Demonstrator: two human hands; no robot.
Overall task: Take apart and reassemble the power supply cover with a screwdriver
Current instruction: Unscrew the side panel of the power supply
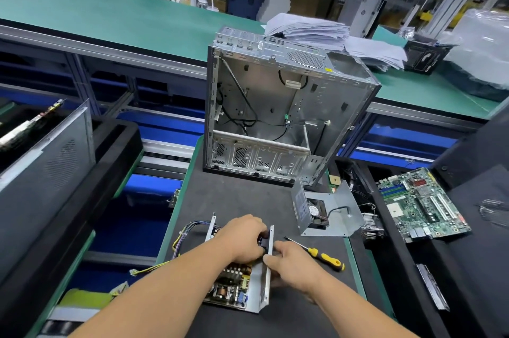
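At the lower centre of the frame the opened power supply (pixel 242 286) lies on the dark bench (pixel 242 200), its circuit board bare to view between two upright metal side walls. The left hand (pixel 243 237) reaches down into the casing and curls its fingers round a black part set against the right wall, probably the mains socket. The right hand (pixel 293 262) pinches that same wall from outside, seemingly to steady it while the other hand works the part. A bundle of coloured wires (pixel 190 230) trails off the unit's left end.

The removed power supply cover (pixel 334 206), a bent grey sheet with a small fan fixed inside, stands just right of centre, set apart so the board stays reachable. The screwdriver (pixel 321 253), yellow and black in the handle, lies on the bench just right of the right hand, within easy reach. Behind, at mid-frame, an emptied computer case (pixel 278 106) stands upright.
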